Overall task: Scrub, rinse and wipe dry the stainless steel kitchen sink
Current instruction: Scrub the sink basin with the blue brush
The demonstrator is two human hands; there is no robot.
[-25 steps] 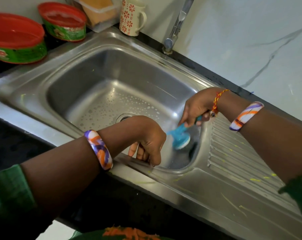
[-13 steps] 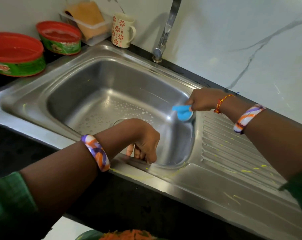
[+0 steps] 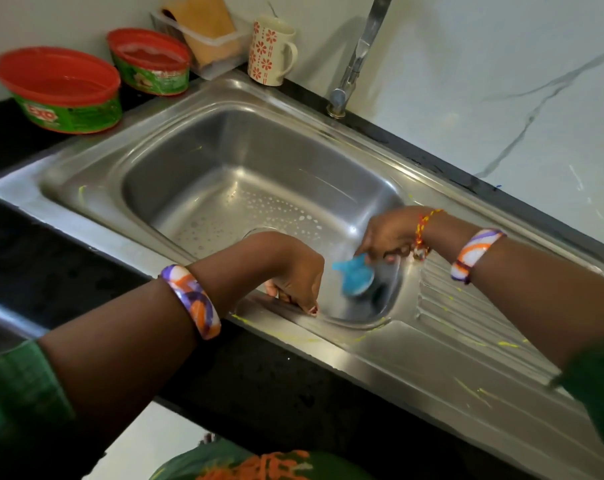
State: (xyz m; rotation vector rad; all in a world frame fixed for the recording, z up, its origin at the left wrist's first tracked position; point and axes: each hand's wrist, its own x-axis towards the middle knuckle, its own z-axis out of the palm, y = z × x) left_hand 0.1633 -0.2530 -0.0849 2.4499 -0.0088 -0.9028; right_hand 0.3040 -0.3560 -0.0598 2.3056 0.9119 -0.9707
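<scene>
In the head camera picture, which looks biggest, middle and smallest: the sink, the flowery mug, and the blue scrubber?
Largest to smallest:
1. sink
2. flowery mug
3. blue scrubber
The mug and scrubber look close in size, and the scrubber is nearer the camera, so their order is unsure.

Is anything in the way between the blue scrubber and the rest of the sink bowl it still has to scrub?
Nothing visible. The right hand holds the blue scrubber against the sink bowl's right wall. The bowl holds only soap spots and the drain. The left hand rests on the front rim, outside the bowl.
</scene>
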